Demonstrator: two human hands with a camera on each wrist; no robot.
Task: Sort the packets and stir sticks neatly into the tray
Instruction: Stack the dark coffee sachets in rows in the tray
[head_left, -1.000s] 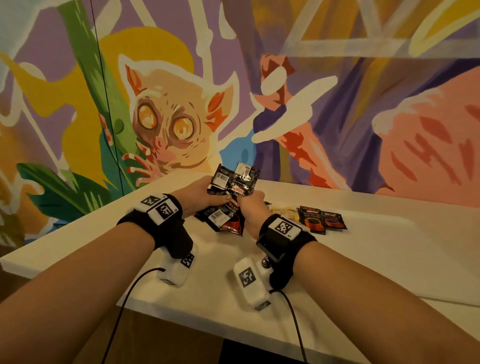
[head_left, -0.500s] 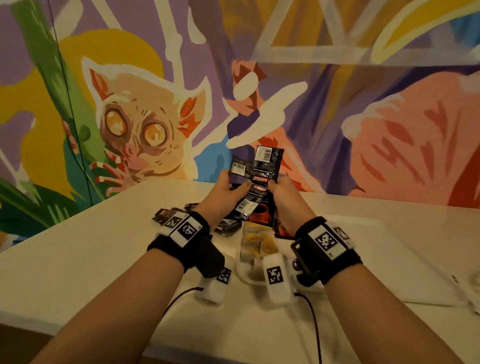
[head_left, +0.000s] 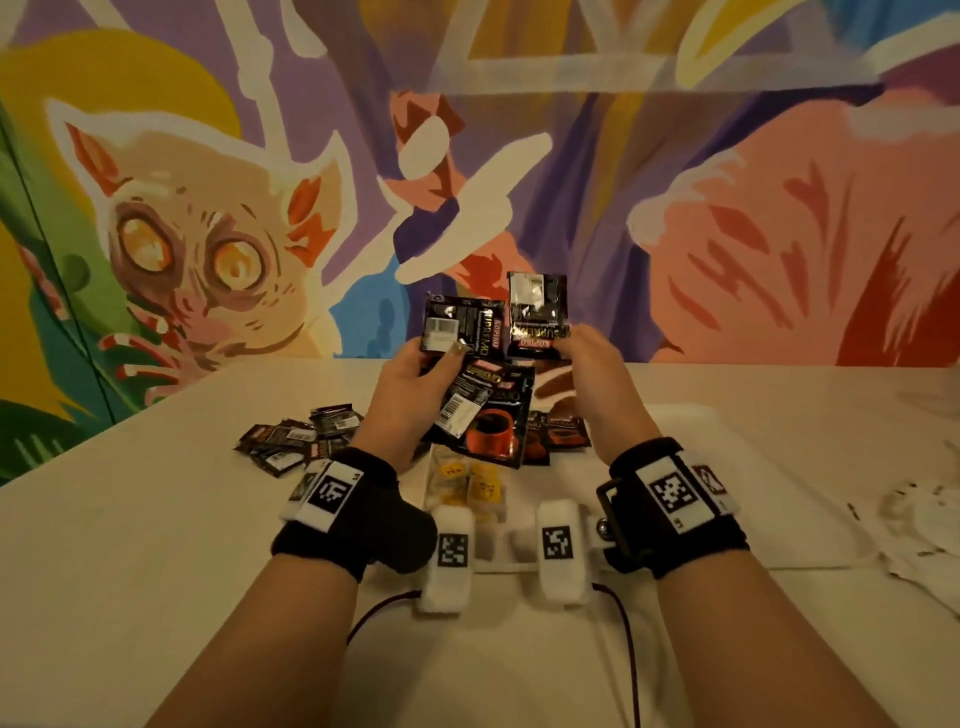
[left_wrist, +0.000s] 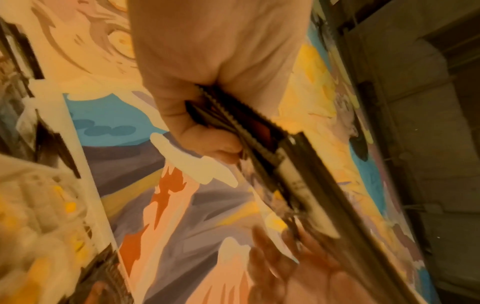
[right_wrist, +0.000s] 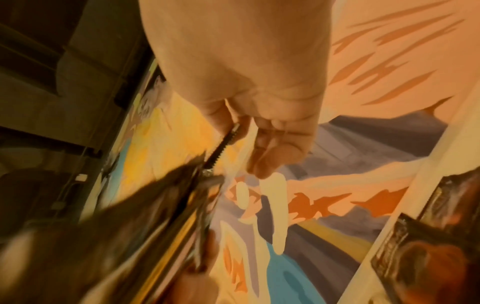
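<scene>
Head view showed the left hand (head_left: 410, 387) gripping a fan of dark coffee packets (head_left: 470, 379) above the white tray (head_left: 727, 467), while the right hand (head_left: 589, 364) pinched one packet (head_left: 537, 312) just beside them. More packets (head_left: 298, 436) lay heaped on the desk (head_left: 130, 545) left of the tray.

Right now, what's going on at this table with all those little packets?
A person is sorting coffee packets over a white tray. The left hand grips a fanned bunch of packets, and the right hand pinches a single packet drawn away from it. More dark packets lie in a loose pile on the table, left of the tray. Yellow packets already sit in a tray compartment.
</scene>
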